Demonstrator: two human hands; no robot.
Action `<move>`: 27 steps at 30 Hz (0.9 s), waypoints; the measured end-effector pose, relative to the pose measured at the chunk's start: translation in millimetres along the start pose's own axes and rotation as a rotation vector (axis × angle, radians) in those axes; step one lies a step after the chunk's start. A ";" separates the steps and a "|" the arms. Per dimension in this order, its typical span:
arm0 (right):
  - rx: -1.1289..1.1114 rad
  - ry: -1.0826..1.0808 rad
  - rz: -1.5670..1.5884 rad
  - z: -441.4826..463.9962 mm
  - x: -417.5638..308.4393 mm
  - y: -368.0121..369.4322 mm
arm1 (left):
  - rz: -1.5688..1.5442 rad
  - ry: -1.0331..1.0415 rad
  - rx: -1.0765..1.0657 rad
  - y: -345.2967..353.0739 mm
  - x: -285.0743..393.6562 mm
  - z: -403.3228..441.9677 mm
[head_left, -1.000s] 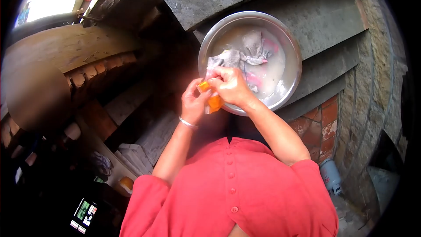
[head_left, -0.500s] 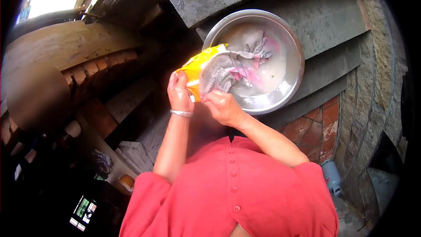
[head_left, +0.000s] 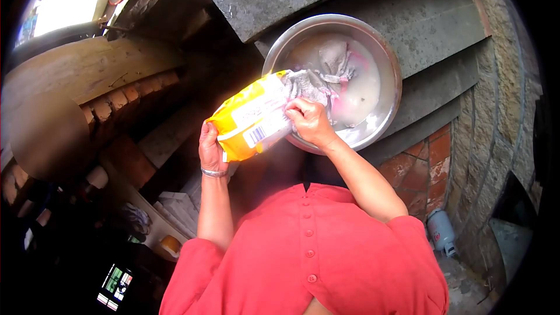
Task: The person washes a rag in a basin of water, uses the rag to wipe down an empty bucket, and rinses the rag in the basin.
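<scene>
My left hand (head_left: 211,147) is closed around the lower left end of a yellow and white plastic packet (head_left: 242,119) with a barcode and small print. The packet tilts up to the right, its far end at the rim of a metal basin (head_left: 399,84). My right hand (head_left: 310,121) is closed on the near edge of a wet grey cloth (head_left: 309,86) beside the packet's right side. The cloth trails into the basin, where cloudy water (head_left: 364,90) surrounds more grey fabric with pink parts (head_left: 335,57).
The basin rests on grey stone steps (head_left: 431,38). A rough stone wall (head_left: 499,99) runs along the right, with red paving (head_left: 411,175) and a grey-blue gas cylinder (head_left: 441,230) below. A curved brick-edged ledge (head_left: 125,96) stands at left.
The packet has come out from under the cloth toward the lower left with my left hand, so its printed face shows. My right hand has moved slightly up and right with the cloth edge.
</scene>
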State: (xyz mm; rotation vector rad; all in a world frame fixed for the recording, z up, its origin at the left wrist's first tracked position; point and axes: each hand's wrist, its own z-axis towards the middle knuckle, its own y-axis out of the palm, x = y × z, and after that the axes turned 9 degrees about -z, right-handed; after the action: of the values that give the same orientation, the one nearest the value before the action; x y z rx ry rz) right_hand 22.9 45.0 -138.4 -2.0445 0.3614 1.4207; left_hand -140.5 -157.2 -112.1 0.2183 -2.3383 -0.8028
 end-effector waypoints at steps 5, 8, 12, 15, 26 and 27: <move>0.009 0.221 -0.383 11.3 79.2 -9.0 | -0.015 -0.032 -0.014 -26.5 11.4 2.4; 0.134 0.146 -0.530 19.6 50.5 -25.6 | 0.008 -0.058 -0.012 -32.2 16.6 2.2; 0.197 -0.090 -0.510 28.8 21.2 -6.0 | 0.001 -0.076 -0.017 -57.3 2.4 10.7; 0.016 0.392 -0.090 39.9 49.1 4.5 | 0.035 -0.062 -0.006 -53.9 1.4 12.8; 0.155 0.289 0.330 48.7 42.0 -11.8 | 0.007 -0.045 0.067 -71.5 -20.6 26.3; 0.166 0.284 0.354 49.3 36.8 -14.5 | 0.023 -0.044 0.096 -71.6 -22.6 28.3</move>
State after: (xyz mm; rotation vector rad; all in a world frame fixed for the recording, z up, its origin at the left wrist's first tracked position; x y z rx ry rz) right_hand 8.2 91.3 -178.8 -2.1166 0.9687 1.2410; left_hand -144.3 -192.7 -183.9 0.2168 -2.4190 -0.6917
